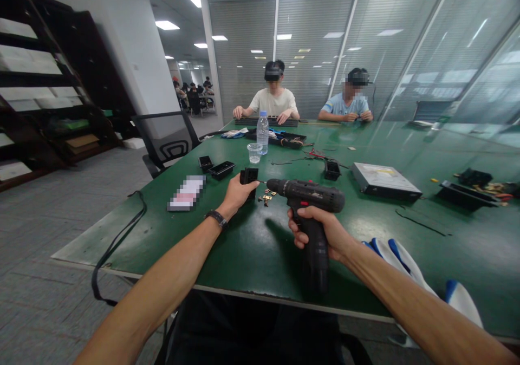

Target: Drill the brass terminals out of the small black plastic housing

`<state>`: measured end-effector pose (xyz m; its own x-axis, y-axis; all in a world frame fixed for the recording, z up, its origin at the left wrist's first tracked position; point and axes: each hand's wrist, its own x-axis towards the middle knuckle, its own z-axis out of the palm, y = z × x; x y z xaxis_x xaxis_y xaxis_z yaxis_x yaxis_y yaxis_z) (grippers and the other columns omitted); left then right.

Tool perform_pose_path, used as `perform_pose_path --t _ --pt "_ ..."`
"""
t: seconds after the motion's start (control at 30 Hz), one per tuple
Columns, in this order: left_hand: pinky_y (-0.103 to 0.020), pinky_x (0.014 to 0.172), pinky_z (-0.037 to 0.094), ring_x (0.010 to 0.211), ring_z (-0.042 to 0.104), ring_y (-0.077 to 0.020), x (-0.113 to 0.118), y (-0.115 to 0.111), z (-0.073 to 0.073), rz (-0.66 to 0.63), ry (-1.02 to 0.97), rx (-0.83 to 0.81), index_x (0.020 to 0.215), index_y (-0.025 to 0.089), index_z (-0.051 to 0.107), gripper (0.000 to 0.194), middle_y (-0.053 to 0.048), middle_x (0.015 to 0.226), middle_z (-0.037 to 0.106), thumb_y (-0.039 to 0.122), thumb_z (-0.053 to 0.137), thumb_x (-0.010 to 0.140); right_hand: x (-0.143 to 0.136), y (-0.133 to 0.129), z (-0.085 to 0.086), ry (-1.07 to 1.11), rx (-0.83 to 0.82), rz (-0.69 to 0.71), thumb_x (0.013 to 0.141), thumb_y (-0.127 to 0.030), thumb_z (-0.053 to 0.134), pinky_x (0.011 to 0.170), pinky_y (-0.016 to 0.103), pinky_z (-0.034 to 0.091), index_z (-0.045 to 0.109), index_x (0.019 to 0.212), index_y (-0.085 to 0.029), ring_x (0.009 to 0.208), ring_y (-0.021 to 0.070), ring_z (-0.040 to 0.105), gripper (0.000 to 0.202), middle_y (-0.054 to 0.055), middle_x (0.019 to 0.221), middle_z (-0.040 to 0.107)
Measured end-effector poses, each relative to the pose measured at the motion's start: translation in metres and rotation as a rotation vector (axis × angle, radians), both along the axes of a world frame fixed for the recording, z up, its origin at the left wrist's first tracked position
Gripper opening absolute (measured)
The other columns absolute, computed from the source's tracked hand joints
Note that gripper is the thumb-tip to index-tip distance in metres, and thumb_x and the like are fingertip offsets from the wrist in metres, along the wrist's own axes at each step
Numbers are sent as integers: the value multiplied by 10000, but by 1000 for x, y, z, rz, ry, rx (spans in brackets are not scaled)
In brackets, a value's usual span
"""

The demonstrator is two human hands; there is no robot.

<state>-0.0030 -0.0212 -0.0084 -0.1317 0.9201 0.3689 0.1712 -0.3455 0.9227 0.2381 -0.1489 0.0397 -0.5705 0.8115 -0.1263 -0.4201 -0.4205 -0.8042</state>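
My left hand (236, 194) grips a small black plastic part (249, 176) that stands on the green table (260, 251). My right hand (320, 231) is wrapped around the handle of a black cordless drill (307, 197). The drill's tip points left at the black part, almost touching it. A few small brass pieces (266, 196) lie on the table just below the drill's nose.
Black trays (221, 169), a plastic cup (254, 152), a water bottle (262, 132), a flat silver drive (384, 180) and loose wires lie further back. White-and-blue gloves (400, 262) sit under my right forearm. Two people sit at the far end. An office chair (166, 140) stands left.
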Motion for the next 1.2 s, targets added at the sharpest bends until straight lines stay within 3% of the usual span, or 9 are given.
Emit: perform_pose_path --t 1.2 --pt "-295 726 479 772 598 -179 2 -4 7 10 8 -28 899 145 664 365 -44 845 672 395 759 649 1 1 -1 -1 -3 8 836 -264 539 517 288 453 630 902 -128 471 107 474 176 37 711 595"
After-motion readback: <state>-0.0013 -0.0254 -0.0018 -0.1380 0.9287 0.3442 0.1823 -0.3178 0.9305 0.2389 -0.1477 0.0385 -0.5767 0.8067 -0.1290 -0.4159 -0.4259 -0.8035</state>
